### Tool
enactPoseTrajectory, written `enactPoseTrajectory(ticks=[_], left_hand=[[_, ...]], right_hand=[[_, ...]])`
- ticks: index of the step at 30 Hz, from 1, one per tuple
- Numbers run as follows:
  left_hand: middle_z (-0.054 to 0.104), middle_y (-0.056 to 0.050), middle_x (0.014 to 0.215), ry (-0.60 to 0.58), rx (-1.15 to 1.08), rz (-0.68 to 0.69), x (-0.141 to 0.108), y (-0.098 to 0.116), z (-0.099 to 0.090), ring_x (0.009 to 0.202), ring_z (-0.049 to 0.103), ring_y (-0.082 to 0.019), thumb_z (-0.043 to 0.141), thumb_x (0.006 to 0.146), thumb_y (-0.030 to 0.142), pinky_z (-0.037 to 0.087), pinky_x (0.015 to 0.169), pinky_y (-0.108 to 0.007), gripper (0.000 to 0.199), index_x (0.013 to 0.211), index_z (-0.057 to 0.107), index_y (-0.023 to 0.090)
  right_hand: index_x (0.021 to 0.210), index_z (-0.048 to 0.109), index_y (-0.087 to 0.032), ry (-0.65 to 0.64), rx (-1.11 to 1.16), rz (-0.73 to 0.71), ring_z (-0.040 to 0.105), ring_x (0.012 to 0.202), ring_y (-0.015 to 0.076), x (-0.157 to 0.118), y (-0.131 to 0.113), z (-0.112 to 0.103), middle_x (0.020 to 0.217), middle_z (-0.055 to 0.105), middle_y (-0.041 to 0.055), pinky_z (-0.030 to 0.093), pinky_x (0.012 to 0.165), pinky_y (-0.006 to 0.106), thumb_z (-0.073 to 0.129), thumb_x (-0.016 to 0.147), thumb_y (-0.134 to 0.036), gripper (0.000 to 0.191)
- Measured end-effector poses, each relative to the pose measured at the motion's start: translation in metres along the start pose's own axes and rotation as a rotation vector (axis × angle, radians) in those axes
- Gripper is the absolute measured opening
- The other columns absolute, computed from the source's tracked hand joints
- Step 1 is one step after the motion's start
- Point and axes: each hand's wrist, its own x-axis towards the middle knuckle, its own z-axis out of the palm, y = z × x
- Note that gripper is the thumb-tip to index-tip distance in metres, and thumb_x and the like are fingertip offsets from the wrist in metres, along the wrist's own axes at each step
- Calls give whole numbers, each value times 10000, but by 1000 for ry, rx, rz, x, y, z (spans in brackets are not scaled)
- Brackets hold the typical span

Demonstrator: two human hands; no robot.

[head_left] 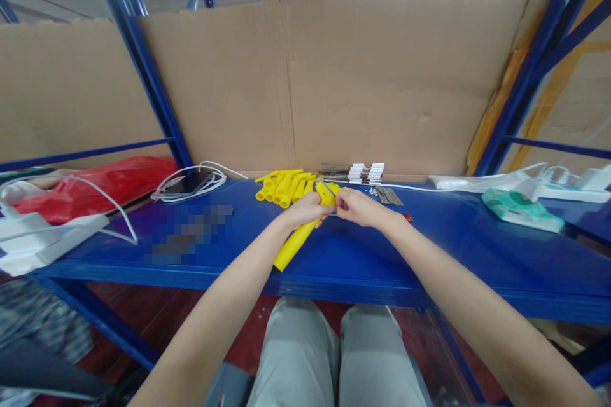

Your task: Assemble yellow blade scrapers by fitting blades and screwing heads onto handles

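My left hand (310, 208) is wrapped around a long yellow plastic handle (294, 247), which slants with its wide, tube-like end toward me. Close beside it, my right hand (351, 206) is closed in a pinch at the handle's upper end, where a thin greyish edge shows. What the right fingers grip is hidden. Behind my hands lies a pile of similar yellow handles (281, 186). Just beyond my right hand are flat grey metal strips (389, 196) and some tiny silvery pieces (373, 191).
White-and-dark packs (366, 173) lie against the cardboard panel (363, 89) at the back of the blue shelf (443, 248). On the left are a coiled white cable (214, 172), a phone (189, 184) and a red bag (109, 181). A green-and-white packet (522, 210) lies right.
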Motion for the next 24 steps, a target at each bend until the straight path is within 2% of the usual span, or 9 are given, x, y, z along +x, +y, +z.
enactPoseTrajectory(ticks=[6, 9, 14, 19, 21, 24], left_hand=[[447, 48, 413, 36, -2, 6, 3, -3, 1, 317, 417, -59, 501, 756, 86, 317, 367, -178, 259, 516, 451, 168], [453, 46, 422, 42, -17, 4, 5, -5, 0, 319, 418, -64, 501, 751, 92, 318, 367, -183, 234, 535, 458, 170], [442, 44, 405, 24, 10, -3, 5, -5, 1, 324, 421, -63, 503, 745, 97, 322, 366, -179, 257, 508, 439, 172], [429, 65, 415, 50, -39, 27, 5, -3, 2, 308, 399, -51, 493, 754, 71, 319, 359, -176, 241, 544, 435, 176], [424, 64, 416, 57, -38, 50, 7, -5, 1, 307, 394, -48, 500, 761, 79, 322, 363, -175, 256, 537, 424, 178], [429, 59, 422, 77, -23, 65, 10, -11, -2, 313, 404, -50, 512, 763, 96, 318, 367, -175, 254, 540, 424, 179]], right_hand=[[664, 502, -170, 34, 140, 122, 463, 600, 106, 4, 1, 8, 669, 527, -11, 337, 594, 230, 558, 780, -116, 140], [681, 507, -169, 31, 135, 161, 483, 607, 110, 4, 0, 8, 681, 541, -6, 356, 595, 232, 549, 793, -114, 131], [772, 558, -149, -14, -92, 1, 547, 734, 157, 1, -2, 4, 810, 596, 68, 422, 688, 276, 508, 850, -131, 94], [953, 573, -113, -140, -285, -102, 591, 864, 194, 5, -4, -4, 998, 605, 143, 451, 802, 325, 413, 896, -107, 170], [961, 561, -123, -153, -299, -135, 589, 855, 189, 7, -3, -8, 1024, 598, 141, 450, 797, 324, 391, 912, -119, 178], [910, 541, -151, -94, -199, -132, 564, 782, 165, 8, 1, -10, 950, 599, 100, 441, 736, 296, 403, 898, -114, 143]])
